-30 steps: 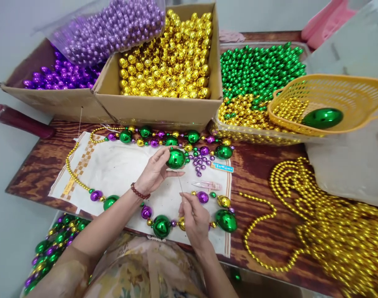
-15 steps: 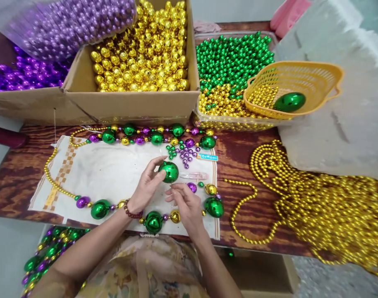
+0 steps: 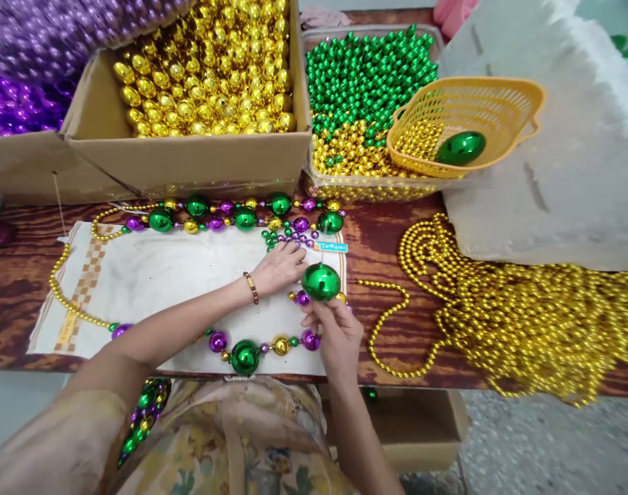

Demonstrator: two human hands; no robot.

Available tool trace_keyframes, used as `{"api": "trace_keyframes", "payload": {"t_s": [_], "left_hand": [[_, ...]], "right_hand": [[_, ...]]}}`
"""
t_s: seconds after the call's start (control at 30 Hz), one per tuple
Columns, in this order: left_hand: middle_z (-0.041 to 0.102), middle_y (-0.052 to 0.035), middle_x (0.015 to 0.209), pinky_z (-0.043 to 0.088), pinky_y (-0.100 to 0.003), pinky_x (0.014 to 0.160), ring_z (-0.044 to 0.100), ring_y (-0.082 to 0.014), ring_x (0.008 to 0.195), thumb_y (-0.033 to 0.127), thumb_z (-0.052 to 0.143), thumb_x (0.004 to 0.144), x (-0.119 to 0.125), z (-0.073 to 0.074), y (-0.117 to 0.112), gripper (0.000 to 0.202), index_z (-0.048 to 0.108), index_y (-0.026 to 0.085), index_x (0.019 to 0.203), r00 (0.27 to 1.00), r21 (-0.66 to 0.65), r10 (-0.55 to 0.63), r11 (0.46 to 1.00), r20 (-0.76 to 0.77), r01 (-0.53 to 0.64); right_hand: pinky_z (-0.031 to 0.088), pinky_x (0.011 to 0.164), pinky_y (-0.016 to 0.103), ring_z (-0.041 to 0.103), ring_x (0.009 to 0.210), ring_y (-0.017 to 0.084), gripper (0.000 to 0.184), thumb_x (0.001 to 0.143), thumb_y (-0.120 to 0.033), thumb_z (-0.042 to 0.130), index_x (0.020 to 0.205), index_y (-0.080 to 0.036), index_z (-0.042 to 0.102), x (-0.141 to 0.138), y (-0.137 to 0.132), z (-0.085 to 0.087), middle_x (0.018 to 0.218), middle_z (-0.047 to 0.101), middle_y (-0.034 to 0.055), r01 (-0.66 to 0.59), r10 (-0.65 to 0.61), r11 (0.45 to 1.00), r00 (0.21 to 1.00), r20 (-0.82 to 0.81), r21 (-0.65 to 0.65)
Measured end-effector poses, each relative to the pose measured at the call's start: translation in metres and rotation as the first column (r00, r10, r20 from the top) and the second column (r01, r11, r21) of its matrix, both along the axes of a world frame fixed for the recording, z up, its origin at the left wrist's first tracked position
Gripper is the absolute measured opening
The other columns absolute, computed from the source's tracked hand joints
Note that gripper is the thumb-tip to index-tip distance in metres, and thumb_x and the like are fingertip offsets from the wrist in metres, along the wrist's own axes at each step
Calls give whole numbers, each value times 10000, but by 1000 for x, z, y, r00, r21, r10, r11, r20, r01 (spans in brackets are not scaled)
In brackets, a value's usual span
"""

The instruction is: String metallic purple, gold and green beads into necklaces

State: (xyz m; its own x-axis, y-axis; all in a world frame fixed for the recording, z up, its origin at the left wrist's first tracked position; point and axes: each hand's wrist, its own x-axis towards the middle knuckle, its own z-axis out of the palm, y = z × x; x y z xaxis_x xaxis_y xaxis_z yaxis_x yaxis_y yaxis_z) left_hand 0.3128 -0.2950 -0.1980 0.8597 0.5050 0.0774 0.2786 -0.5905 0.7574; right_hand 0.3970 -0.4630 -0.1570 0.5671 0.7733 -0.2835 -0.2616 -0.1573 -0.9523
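My right hand pinches a large green bead from below, just above the white cloth. My left hand lies on the cloth beside that bead, its fingers curled over small loose purple and green beads; what it grips is hidden. A strung garland of green, purple and gold beads loops around the cloth, with its far run along the boxes.
Cardboard boxes of gold beads and purple beads stand at the back. A clear tub holds green and gold beads. An orange basket contains one big green bead. Gold bead strands pile at the right.
The large green bead passed from my left hand to my right hand and moved right. My left hand dropped onto the cloth near the small loose beads. The camera view shifted right.
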Motion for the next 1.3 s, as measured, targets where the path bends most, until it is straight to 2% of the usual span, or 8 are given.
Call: {"api": "trace_keyframes", "payload": {"t_s": [0.13, 0.23, 0.27, 0.33, 0.43, 0.53, 0.8, 1.3], "left_hand": [[614, -126, 891, 309, -439, 973, 494, -290, 1027, 142, 581, 861, 1, 6, 0, 149, 642, 188, 733, 999, -73, 20, 997, 41, -17], [634, -105, 931, 335, -396, 992, 518, -270, 1039, 178, 678, 821, -9, 28, -2, 29, 694, 194, 802, 952, -345, 264, 917, 154, -199], [640, -93, 943, 366, -370, 971, 542, -253, 1019, 209, 707, 811, -14, 37, -2, 29, 706, 194, 835, 903, -475, 387, 840, 187, -262], [650, -64, 940, 439, -331, 891, 606, -209, 926, 283, 726, 814, -28, 55, -2, 125, 705, 192, 898, 771, -739, 606, 608, 195, -291], [667, -35, 896, 510, -317, 816, 674, -168, 816, 319, 714, 839, -52, 75, 0, 183, 682, 181, 954, 637, -949, 757, 289, 145, -128], [683, -39, 870, 546, -326, 846, 701, -166, 833, 265, 705, 854, -73, 85, 2, 177, 686, 153, 990, 582, -986, 802, 167, 137, 3], [704, -51, 869, 571, -350, 884, 709, -150, 811, 205, 662, 888, -91, 87, 4, 101, 675, 132, 956, 494, -994, 863, 95, 106, 48], [678, -33, 866, 545, -432, 958, 696, -146, 814, 191, 693, 861, -100, 76, 6, 92, 679, 140, 936, 507, -988, 848, 134, 154, 77]], "right_hand": [[410, 456, 204, 591, 485, 108, 174, 836, -322, 674, 761, -170, 636, 19, 5, 5, 677, 698, 23, 32, -31, 998, 999, -9, 49], [423, 466, 211, 608, 499, 116, 173, 849, -319, 651, 751, -178, 625, 27, 11, 11, 685, 704, 24, 2, -7, 997, 998, 55, 82], [432, 476, 215, 621, 519, 123, 175, 856, -318, 641, 749, -181, 626, 27, 13, 12, 689, 708, 27, -23, 16, 997, 996, 87, 79], [438, 485, 215, 636, 555, 133, 173, 862, -310, 630, 744, -184, 639, 22, 16, 15, 670, 704, 26, -106, 96, 992, 985, 145, 66], [440, 478, 210, 622, 537, 129, 153, 865, -292, 624, 766, -184, 667, 7, 17, 13, 614, 670, 5, -246, 234, 968, 954, 186, 45], [475, 493, 213, 623, 518, 127, 150, 876, -283, 612, 778, -184, 669, -7, 15, 10, 594, 651, -10, -332, 315, 942, 925, 211, 46], [502, 477, 217, 629, 497, 134, 156, 892, -277, 594, 794, -185, 673, -18, 14, 11, 593, 659, -1, -436, 405, 899, 861, 308, 35], [501, 490, 205, 657, 508, 130, 129, 914, -235, 587, 825, -190, 669, -18, 17, 12, 616, 669, -12, -500, 446, 863, 818, 364, 68]]}}
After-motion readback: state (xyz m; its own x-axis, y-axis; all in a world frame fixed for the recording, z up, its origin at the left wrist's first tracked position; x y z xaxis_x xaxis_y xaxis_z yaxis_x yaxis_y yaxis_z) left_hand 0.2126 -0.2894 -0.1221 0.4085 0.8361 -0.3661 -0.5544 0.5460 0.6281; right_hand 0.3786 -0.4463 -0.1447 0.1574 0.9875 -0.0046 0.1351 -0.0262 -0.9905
